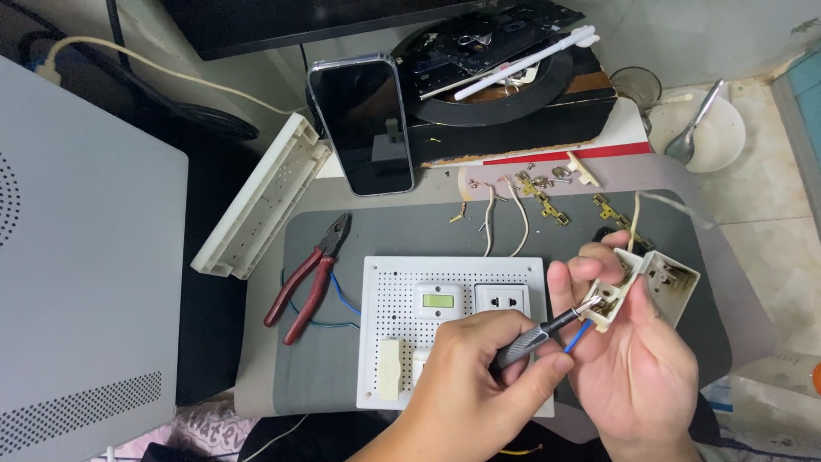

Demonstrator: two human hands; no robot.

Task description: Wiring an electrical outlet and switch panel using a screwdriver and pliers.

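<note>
My left hand grips a small screwdriver with a dark knurled handle. Its tip touches the inside of a cream-white plastic switch box. My right hand holds that box up, open side toward me, above the right part of the mat. A blue wire comes out under the box, and a pale cord leads up from its top. Below my hands lies a white perforated board with a small green-screened module and a white socket mounted on it.
Red-handled pliers lie left on the grey mat. Behind are a propped phone, a long white plastic strip, brass contacts and screws, wire offcuts, a bowl with a spoon and a grey case at far left.
</note>
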